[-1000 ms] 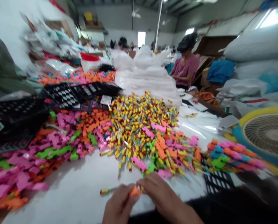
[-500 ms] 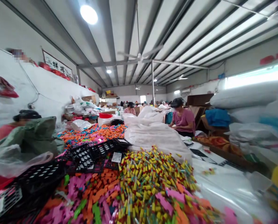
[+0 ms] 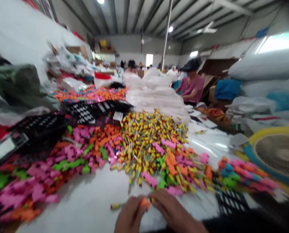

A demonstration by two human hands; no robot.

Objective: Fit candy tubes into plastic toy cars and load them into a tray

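At the bottom middle of the view, my left hand (image 3: pixel 129 213) is closed round a small orange piece (image 3: pixel 145 203). My right hand (image 3: pixel 172 210) is beside it, fingers bent and pressed together near the same piece, with a small yellow end showing at its fingertips. A yellow-tipped stick (image 3: pixel 115 206) lies on the white table (image 3: pixel 86 197) left of my left hand. Beyond my hands is a heap of yellow-and-red-tipped sticks (image 3: pixel 144 142), mixed with pink, orange and green pieces. The view is blurred by motion.
Pink, green and orange pieces (image 3: pixel 37 174) spread over the left. Black baskets (image 3: pixel 42 129) stand behind them. White plastic sacking (image 3: pixel 156 97) lies beyond the heap. A yellow-and-blue fan (image 3: pixel 280 152) is at the right. A person in a pink shirt (image 3: pixel 193 87) sits farther back.
The view has tilted down, so the scene sits higher. Both my hands, the near tabletop and more of the fan have come into view.
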